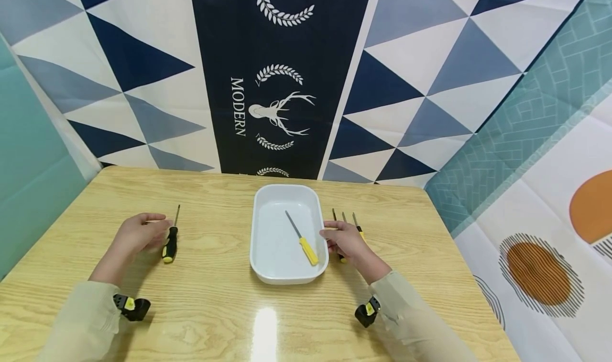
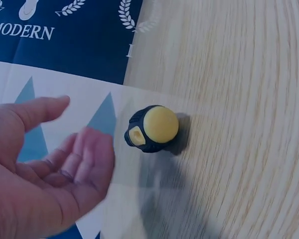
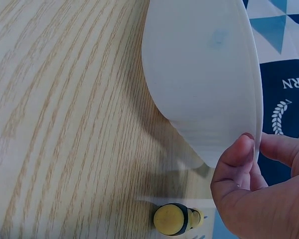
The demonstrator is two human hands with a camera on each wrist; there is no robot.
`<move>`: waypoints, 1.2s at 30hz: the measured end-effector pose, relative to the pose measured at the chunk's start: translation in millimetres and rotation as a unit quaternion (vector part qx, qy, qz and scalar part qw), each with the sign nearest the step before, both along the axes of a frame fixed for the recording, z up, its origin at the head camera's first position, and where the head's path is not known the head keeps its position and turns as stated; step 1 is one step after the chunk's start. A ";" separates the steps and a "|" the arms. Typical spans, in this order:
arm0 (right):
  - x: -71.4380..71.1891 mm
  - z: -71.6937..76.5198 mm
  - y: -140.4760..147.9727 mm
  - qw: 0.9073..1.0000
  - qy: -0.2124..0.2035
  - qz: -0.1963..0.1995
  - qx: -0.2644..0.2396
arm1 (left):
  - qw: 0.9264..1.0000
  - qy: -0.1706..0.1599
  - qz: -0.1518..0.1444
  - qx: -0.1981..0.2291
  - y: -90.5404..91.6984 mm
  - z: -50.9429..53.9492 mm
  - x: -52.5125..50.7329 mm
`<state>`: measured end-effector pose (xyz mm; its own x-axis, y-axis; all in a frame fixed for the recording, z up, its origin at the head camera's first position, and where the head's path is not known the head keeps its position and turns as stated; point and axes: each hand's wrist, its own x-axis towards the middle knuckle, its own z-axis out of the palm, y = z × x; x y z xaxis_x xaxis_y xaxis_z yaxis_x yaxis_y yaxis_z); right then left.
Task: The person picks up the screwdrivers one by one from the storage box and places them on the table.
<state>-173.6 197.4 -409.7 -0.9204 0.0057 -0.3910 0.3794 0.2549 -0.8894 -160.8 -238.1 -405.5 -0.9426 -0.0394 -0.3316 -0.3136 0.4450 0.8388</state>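
My left hand (image 1: 138, 233) is beside a screwdriver with a black and yellow handle (image 1: 170, 244) lying on the left of the table. In the left wrist view its thumb and fingers are apart, with a gap between them and the yellow handle end (image 2: 161, 124). A white rectangular plastic tray (image 1: 260, 245) stands mid-table, and a yellow-handled screwdriver (image 1: 308, 251) lies slanted inside it. At the tray's right side, my right hand (image 1: 349, 242) pinches the rim between thumb and fingers; the right wrist view shows this grip on the tray wall (image 3: 204, 74).
Several screwdrivers lie right of the tray, partly hidden behind the right hand; one handle end (image 3: 169, 219) shows in the right wrist view. A patterned cloth (image 1: 277, 85) hangs at the table's (image 1: 205, 309) back edge, with more hangings at both sides.
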 end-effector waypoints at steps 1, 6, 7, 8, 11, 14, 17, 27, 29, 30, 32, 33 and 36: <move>0.1 0.7 0.3 1.000 0.001 0.002 -0.004 | 1.000 0.010 -0.002 0.000 1.1 0.6 -0.1; 4.7 12.7 -1.9 1.000 -0.001 0.011 -0.007 | 0.998 0.066 -0.013 -0.002 5.7 2.6 -1.6; 6.4 16.3 -3.0 1.000 -0.001 0.012 -0.006 | 0.997 0.077 -0.015 -0.001 6.8 3.2 -1.7; 8.2 20.1 -4.2 1.000 -0.002 0.012 -0.005 | 0.996 0.087 -0.017 0.002 7.8 3.6 -1.9; 14.1 30.7 -8.1 1.000 -0.001 0.013 -0.001 | 0.993 0.119 -0.023 0.010 10.4 3.9 -2.1; 17.0 35.1 -10.0 1.000 -0.001 0.012 0.001 | 0.988 0.147 -0.030 0.021 12.5 2.7 -2.3; 17.6 36.2 -10.3 1.000 -0.002 0.012 0.000 | 0.985 0.165 -0.028 0.036 16.2 1.4 -3.2; 15.8 31.1 -8.6 1.000 -0.005 0.012 -0.009 | 0.979 0.189 -0.059 0.040 26.0 1.9 -1.8; 16.0 30.8 -8.4 1.000 -0.004 0.011 -0.010 | 0.979 0.189 -0.062 0.037 27.5 1.6 -1.8; 16.1 30.7 -8.4 1.000 -0.004 0.011 -0.011 | 0.980 0.188 -0.063 0.034 28.0 1.5 -1.9; 16.2 30.3 -8.2 1.000 -0.004 0.011 -0.012 | 0.980 0.185 -0.063 0.029 28.5 1.3 -2.1; 16.2 30.2 -8.1 1.000 -0.004 0.011 -0.012 | 0.981 0.184 -0.064 0.027 28.6 1.4 -2.0; 16.2 30.1 -7.9 1.000 -0.004 0.012 -0.013 | 0.981 0.183 -0.063 0.022 28.9 2.2 -1.5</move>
